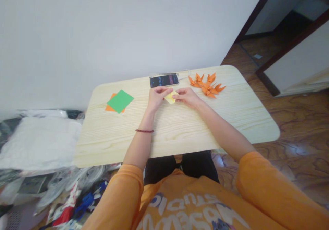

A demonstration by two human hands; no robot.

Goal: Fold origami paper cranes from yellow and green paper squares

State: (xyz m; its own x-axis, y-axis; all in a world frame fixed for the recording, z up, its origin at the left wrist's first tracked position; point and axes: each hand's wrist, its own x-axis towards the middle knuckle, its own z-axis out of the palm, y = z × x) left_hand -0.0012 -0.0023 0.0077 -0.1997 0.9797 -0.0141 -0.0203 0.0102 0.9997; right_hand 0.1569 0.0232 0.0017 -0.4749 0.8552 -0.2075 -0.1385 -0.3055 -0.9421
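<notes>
A small piece of folded yellow paper [170, 98] is held between my two hands, just above the table. My left hand [156, 98] pinches its left side, thumb on top. On the other side, the thumb and fingers of my right hand [188, 96] are closed on its right edge. Parts of the paper are covered by my fingers, so its full shape is hidden. Right behind my hands lies a phone [163, 81] with its screen lit. Several folded orange paper cranes [207, 85] sit in a cluster to the right of my right hand.
Green square paper [120, 101] lies over orange paper [110, 108] on the left of the pale wooden table [113, 144]. A white cable [189, 73] runs from the phone near the wall [128, 27]. Bags and clutter [43, 141] fill the floor at left.
</notes>
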